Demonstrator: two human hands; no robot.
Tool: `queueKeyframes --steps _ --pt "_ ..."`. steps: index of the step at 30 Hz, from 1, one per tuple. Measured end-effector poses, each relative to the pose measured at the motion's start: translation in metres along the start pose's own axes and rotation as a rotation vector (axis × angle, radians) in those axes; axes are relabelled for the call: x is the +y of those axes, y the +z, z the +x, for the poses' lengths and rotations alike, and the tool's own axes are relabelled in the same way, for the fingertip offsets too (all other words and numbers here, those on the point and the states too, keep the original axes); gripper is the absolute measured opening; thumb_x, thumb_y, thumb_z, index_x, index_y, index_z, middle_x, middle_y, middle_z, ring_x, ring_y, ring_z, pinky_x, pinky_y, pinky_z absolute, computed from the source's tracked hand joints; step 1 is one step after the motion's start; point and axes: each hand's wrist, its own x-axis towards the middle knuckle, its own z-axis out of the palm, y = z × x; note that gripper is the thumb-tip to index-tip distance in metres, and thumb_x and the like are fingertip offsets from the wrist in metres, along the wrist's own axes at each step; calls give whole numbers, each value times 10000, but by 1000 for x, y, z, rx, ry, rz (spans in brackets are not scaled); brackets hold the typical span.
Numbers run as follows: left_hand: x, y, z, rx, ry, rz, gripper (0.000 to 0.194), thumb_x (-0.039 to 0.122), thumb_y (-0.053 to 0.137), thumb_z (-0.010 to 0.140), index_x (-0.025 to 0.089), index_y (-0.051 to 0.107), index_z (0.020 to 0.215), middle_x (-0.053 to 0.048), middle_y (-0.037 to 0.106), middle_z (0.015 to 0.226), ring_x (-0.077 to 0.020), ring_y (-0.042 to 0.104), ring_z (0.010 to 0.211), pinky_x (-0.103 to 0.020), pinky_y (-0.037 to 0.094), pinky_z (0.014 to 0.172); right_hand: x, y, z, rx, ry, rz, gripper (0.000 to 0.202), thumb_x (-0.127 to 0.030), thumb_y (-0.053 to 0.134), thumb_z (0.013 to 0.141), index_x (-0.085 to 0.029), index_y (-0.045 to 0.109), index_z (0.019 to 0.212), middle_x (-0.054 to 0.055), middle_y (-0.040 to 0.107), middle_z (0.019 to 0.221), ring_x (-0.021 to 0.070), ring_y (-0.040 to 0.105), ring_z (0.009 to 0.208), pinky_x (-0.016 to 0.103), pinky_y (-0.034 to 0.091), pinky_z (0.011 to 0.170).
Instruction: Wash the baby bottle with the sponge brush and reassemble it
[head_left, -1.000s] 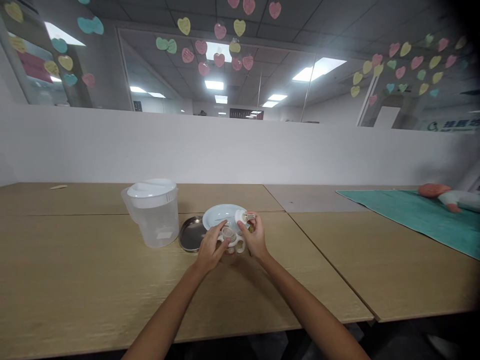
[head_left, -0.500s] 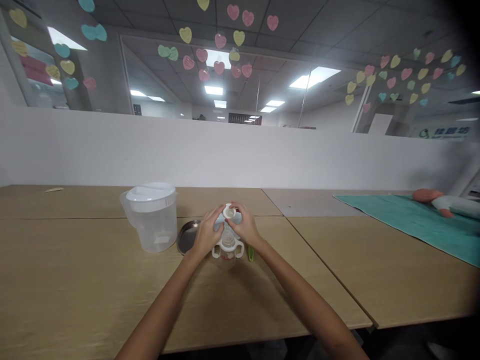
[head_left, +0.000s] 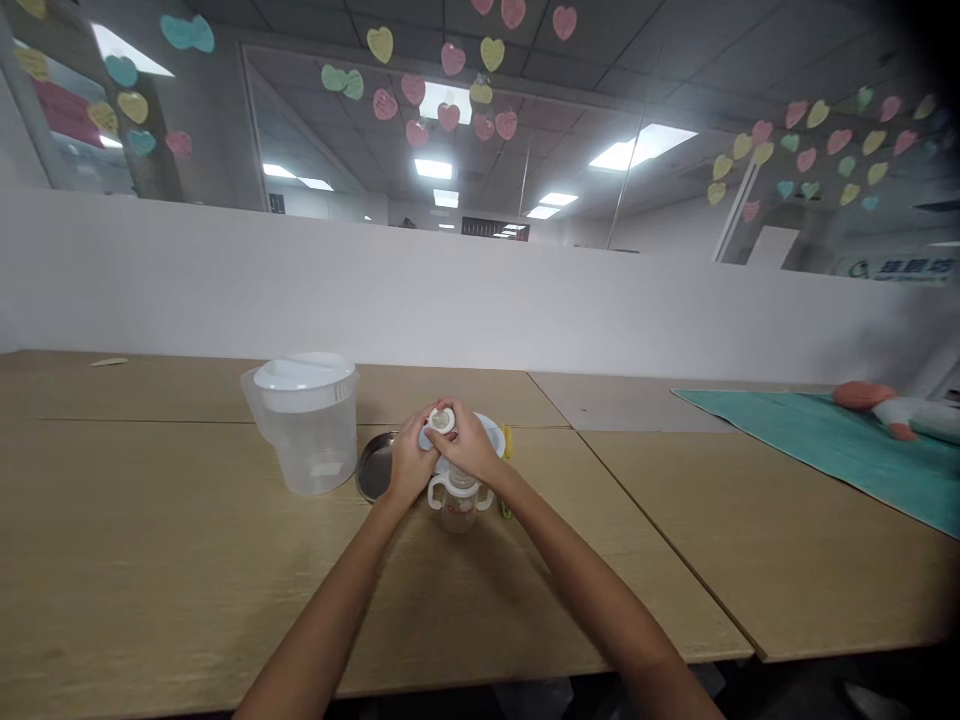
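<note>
Between my two hands is a small white bottle collar [head_left: 442,420] with a translucent middle, its round face turned toward me. My left hand [head_left: 411,456] closes on its left side, and my right hand [head_left: 466,442] has fingers wrapped over its right side. Just below my hands a clear baby bottle [head_left: 458,508] with white side handles stands upright on the table, its top partly hidden by my right hand. Behind my hands lies a pale blue-white dish [head_left: 491,432], mostly covered. A green-yellow tool [head_left: 506,510] shows beside the bottle.
A clear pitcher with a white lid [head_left: 311,425] stands to the left. Next to it lies a round metal dish [head_left: 374,467]. A teal mat [head_left: 780,430] with a stuffed toy [head_left: 892,410] covers the far right table. A white wall [head_left: 450,310] rises behind.
Both hands have shifted slightly left with the collar, and my right hand has come over closer to my left. More of the dish behind shows. The camera has tilted a little.
</note>
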Motion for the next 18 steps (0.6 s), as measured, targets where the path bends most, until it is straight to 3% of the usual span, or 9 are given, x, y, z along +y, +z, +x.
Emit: queueKeyframes --steps 4,11,15,18 --pt "-1 -2 -5 -13 24 33 413 204 540 754 203 536 1167 -57 613 1136 -193 566 1030 -318 442 896 3 -4 0 -47 -9 -212 306 -380 524 828 -169 502 1050 74 614 969 197 569 893 297 421 779" --pt "-5 -2 -10 -18 44 101 397 347 556 799 214 547 1172 -61 626 1144 -201 586 1030 -316 453 886 0 -16 3 -240 -1 -413 322 -421 373 927 -182 540 1064 78 669 913 175 614 797 235 372 653" --pt "-7 1 -12 -41 49 141 435 421 560 796 212 546 1177 -69 637 1127 -209 607 993 -317 469 858 1 -21 6 -275 35 -424 286 -379 368 937 -185 570 994 61 674 831 158 603 723 224 337 607" --pt "-9 2 -13 -45 60 170 455 455 562 789 206 551 1170 -78 650 1094 -213 618 957 -319 476 839 7 -21 7 -222 64 -293 254 -348 401 921 -181 592 914 36 654 761 137 573 675 216 340 603"
